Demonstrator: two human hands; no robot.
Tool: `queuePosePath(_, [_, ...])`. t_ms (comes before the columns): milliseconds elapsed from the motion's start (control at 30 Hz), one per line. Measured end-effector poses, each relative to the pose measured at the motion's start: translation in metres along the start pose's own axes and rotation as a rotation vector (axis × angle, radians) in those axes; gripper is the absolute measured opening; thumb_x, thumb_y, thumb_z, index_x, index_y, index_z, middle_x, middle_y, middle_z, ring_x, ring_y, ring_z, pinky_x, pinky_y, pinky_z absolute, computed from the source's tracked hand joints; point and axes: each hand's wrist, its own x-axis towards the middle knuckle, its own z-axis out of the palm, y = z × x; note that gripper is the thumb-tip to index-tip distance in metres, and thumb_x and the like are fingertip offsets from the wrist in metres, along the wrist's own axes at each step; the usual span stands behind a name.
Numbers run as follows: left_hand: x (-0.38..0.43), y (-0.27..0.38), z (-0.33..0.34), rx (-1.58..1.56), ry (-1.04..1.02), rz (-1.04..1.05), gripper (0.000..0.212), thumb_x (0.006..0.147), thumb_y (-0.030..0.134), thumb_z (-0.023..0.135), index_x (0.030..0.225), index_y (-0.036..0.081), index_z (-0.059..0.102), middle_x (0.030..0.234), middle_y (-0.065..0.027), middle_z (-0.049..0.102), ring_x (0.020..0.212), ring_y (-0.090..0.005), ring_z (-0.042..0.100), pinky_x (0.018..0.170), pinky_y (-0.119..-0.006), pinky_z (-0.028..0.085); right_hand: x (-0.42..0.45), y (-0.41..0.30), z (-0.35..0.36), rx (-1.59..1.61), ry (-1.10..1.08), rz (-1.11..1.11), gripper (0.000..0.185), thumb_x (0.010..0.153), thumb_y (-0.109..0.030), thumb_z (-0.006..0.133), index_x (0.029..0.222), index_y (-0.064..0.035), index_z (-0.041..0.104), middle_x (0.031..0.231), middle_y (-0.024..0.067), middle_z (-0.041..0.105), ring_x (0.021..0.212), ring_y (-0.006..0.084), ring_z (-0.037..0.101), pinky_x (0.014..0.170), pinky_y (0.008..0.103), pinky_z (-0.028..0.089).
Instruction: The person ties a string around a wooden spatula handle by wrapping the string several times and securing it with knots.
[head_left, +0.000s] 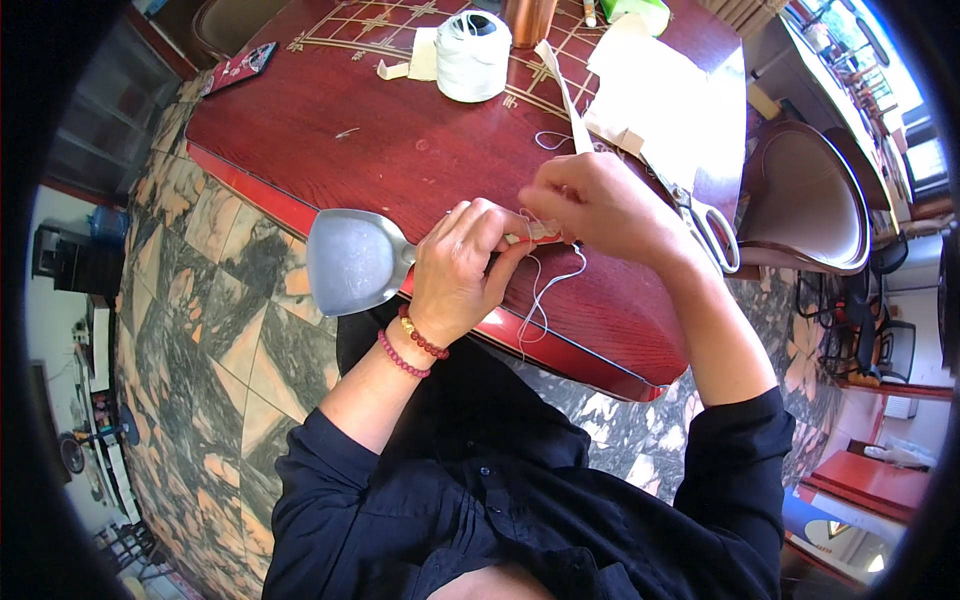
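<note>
My left hand (465, 262) grips a metal wok spatula (352, 262) by its handle. The blade points left, past the table edge. Out of my left fist comes the handle's far part (541, 236), red with a pale wrapping and loops of thin thread around it. My right hand (607, 202) hovers at that end with curled fingers. Whether it pinches the thread is hidden by motion blur and the hand itself. White thread (538, 300) dangles from the handle over the table's front edge. A pale fabric or paper strip (566, 90) lies just beyond my right hand.
A large white thread spool (472, 71) stands on the red wooden table (360, 165). Metal scissors (705, 225) lie by my right forearm, near white sheets (667, 112). Behind are a copper-coloured cup (529, 22) and a phone (240, 69). A chair (806, 195) stands right.
</note>
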Motion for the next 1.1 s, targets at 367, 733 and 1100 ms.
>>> queuePosePath(367, [-0.003, -0.001, 0.0, -0.045, 0.015, -0.013, 0.023, 0.083, 0.0, 0.084, 0.098, 0.008, 0.068, 0.09, -0.0052, 0.07, 0.076, -0.0215, 0.067, 0.068, -0.034, 0.055, -0.021, -0.014, -0.031, 0.511, 0.059, 0.088, 0.05, 0.11, -0.036, 0.061, 0.079, 0.0003, 0.074, 0.068, 0.0017, 0.068, 0.058, 0.0095, 0.06, 0.056, 0.0248, 0.045])
queuePosePath(733, [-0.001, 0.004, -0.003, 0.103, -0.08, 0.05, 0.034, 0.081, 0.003, 0.079, 0.109, 0.023, 0.085, 0.097, -0.0002, 0.071, 0.086, -0.0211, 0.067, 0.072, -0.033, 0.055, -0.006, 0.021, 0.006, 0.082, 0.185, 0.096, 0.026, 0.092, -0.022, 0.077, 0.087, 0.0032, 0.076, 0.079, 0.0157, 0.07, 0.066, 0.026, 0.067, 0.065, 0.0376, 0.053])
queuePosePath(1100, [0.0, 0.007, -0.004, 0.07, -0.072, 0.035, 0.033, 0.078, 0.002, 0.079, 0.099, 0.026, 0.087, 0.098, 0.0027, 0.07, 0.076, -0.0183, 0.06, 0.068, -0.031, 0.052, -0.003, 0.009, 0.005, -0.096, 0.011, -0.025, 0.018, 0.083, -0.016, 0.078, 0.077, -0.0003, 0.07, 0.08, 0.0137, 0.072, 0.073, 0.0295, 0.072, 0.067, 0.0405, 0.056])
